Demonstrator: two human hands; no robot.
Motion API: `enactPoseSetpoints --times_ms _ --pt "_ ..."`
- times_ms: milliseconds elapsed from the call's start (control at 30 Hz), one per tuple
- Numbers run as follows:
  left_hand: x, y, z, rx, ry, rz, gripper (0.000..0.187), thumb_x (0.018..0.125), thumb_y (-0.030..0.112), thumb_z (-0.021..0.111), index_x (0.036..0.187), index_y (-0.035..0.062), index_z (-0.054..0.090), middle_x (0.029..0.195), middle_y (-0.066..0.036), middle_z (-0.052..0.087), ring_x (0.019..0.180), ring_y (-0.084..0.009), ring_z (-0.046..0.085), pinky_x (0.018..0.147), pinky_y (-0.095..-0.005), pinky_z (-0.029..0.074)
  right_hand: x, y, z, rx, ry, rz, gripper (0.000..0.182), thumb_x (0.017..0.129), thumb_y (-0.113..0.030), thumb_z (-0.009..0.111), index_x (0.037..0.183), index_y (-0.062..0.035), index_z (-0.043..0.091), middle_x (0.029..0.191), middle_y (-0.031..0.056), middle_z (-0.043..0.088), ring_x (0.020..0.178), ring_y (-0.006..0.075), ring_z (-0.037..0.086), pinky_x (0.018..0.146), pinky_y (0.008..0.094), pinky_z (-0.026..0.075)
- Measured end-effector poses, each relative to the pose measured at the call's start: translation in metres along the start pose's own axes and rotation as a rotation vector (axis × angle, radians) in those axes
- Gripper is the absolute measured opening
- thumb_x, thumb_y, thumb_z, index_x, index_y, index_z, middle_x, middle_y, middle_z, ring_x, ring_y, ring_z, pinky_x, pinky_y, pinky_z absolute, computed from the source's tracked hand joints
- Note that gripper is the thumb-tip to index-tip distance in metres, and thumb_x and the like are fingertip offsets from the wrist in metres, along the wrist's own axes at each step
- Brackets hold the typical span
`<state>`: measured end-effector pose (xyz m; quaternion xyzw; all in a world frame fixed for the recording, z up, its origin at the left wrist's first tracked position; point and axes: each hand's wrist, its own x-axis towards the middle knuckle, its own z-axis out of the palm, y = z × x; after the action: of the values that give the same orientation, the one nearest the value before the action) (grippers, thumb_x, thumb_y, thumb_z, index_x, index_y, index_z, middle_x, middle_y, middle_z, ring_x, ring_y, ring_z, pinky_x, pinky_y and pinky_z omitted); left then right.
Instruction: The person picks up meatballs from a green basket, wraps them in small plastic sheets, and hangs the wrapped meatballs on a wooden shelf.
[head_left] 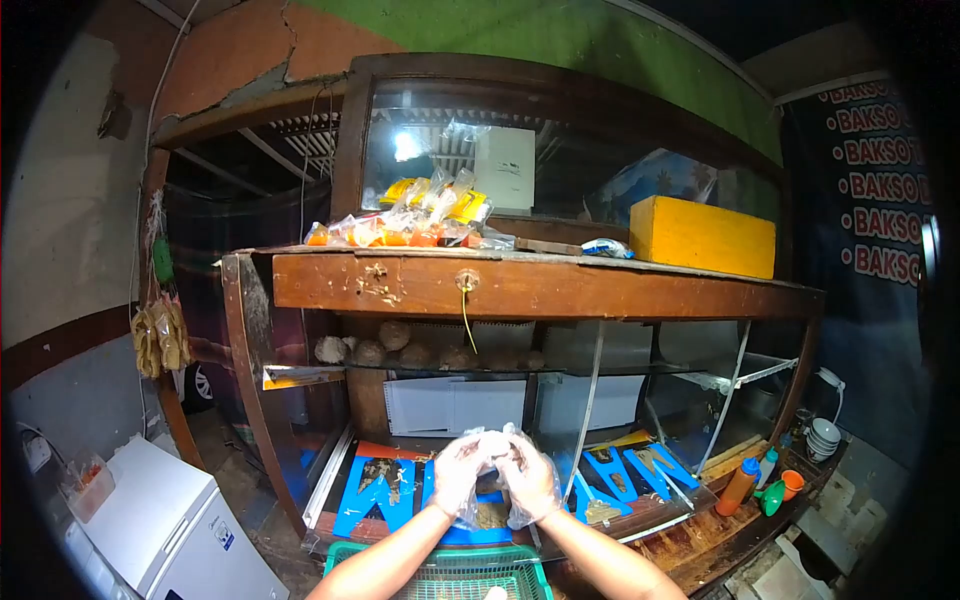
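Observation:
My left hand [460, 476] and my right hand [528, 478] are brought together in front of the cabinet, each loosely covered in clear plastic. Between them, the curled fingers press on a pale, whitish lump [493, 443]; its kind I cannot tell. Below my hands is a green plastic basket [340, 560], with a small whitish thing [495, 594] at its near side. Behind, several rough, round, greyish-brown balls [370, 352] sit on the cabinet's glass shelf [420, 371].
The wooden cabinet [380, 280] fills the middle, with bagged packets [420, 215] and a yellow box [700, 236] on top. A white freezer [175, 520] stands at left. Sauce bottles [738, 487], an orange cup [791, 484] and stacked white bowls [822, 438] are at right.

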<state>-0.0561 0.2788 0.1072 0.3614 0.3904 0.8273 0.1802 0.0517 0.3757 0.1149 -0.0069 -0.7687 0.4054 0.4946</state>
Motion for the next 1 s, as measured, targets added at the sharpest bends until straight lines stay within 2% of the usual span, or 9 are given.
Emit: enactPoseSetpoints --times_ms 233,300,367,400,533,700,733,867,1000 --pt "0.049 -0.011 0.017 0.118 -0.029 0.155 0.034 0.088 0.013 0.072 0.116 -0.0037 0.064 0.11 -0.011 0.069 0.098 -0.0154 0.065 0.088 -0.0282 0.053 0.03 0.038 0.0 -0.077 0.086 -0.169 0.056 0.084 -0.008 0.064 0.138 -0.002 0.05 0.081 0.0038 0.064 0.062 0.0097 0.061 0.059 0.0261 0.052" --pt "0.064 -0.001 0.03 0.27 0.015 0.228 0.041 0.086 0.015 0.074 0.118 -0.0065 0.062 0.111 -0.014 0.068 0.1 -0.0183 0.065 0.089 -0.0293 0.052 0.039 0.019 -0.007 -0.204 0.104 -0.109 0.06 0.08 -0.014 0.068 0.136 -0.0025 0.05 0.105 0.0186 0.065 0.078 0.0273 0.063 0.07 0.0372 0.052" --pt "0.083 0.0 0.035 0.365 -0.018 0.333 0.039 0.084 0.013 0.072 0.117 -0.0076 0.063 0.112 -0.016 0.069 0.101 -0.0195 0.065 0.091 -0.0299 0.052 0.058 0.036 -0.008 -0.164 0.13 -0.154 0.067 0.079 -0.016 0.068 0.14 -0.0006 0.046 0.104 0.0205 0.064 0.075 0.0286 0.062 0.07 0.0381 0.051" --pt "0.089 0.004 0.043 0.42 0.019 0.355 0.038 0.083 0.011 0.071 0.116 -0.0074 0.064 0.111 -0.016 0.069 0.101 -0.0199 0.065 0.09 -0.0304 0.052 0.073 0.062 -0.006 -0.21 0.144 -0.278 0.077 0.082 -0.013 0.064 0.151 -0.0044 0.031 0.07 0.0071 0.059 0.057 0.014 0.055 0.057 0.0302 0.049" --pt "0.121 0.003 0.061 0.524 0.074 0.495 0.034 0.082 0.008 0.068 0.114 -0.0048 0.067 0.11 -0.015 0.07 0.102 -0.0197 0.066 0.09 -0.0311 0.052 0.101 0.037 -0.016 -0.24 0.113 -0.107 0.084 0.081 -0.013 0.063 0.155 -0.0127 0.023 0.089 0.0167 0.067 0.068 0.0214 0.064 0.065 0.0328 0.053" --pt "0.144 0.013 0.079 0.499 -0.022 0.336 0.033 0.083 0.008 0.065 0.114 -0.0051 0.066 0.107 -0.013 0.07 0.099 -0.0174 0.065 0.088 -0.0295 0.051 0.125 0.035 -0.029 -0.353 0.099 -0.15 0.093 0.079 -0.018 0.063 0.157 -0.0172 0.012 0.132 0.0332 0.051 0.105 0.0447 0.063 0.087 0.0411 0.052" --pt "0.148 0.013 0.078 0.605 -0.052 0.361 0.033 0.084 0.008 0.061 0.113 -0.0053 0.066 0.107 -0.013 0.07 0.1 -0.0172 0.064 0.089 -0.0298 0.05 0.122 0.024 -0.028 -0.245 0.144 -0.148 0.05 0.079 -0.013 0.066 0.127 -0.0124 0.05 0.127 0.0163 0.059 0.121 0.0346 0.056 0.101 0.0406 0.045" --pt "0.158 0.002 0.084 0.425 -0.165 0.341 0.032 0.084 0.006 0.058 0.113 -0.0037 0.066 0.108 -0.013 0.07 0.101 -0.0164 0.064 0.091 -0.0294 0.049 0.14 0.06 -0.033 -0.206 0.145 -0.239 0.051 0.079 -0.013 0.066 0.128 -0.0122 0.05 0.129 0.0162 0.058 0.121 0.0356 0.055 0.102 0.041 0.044" --pt "0.179 -0.014 0.082 0.705 -0.173 0.304 0.034 0.084 0.007 0.056 0.115 0.0012 0.067 0.113 -0.012 0.07 0.103 -0.017 0.065 0.093 -0.0307 0.049 0.157 0.093 -0.041 -0.25 -0.005 -0.251 0.072 0.087 -0.024 0.067 0.147 -0.0053 0.031 0.135 0.0213 0.054 0.126 0.0336 0.052 0.106 0.0357 0.041"
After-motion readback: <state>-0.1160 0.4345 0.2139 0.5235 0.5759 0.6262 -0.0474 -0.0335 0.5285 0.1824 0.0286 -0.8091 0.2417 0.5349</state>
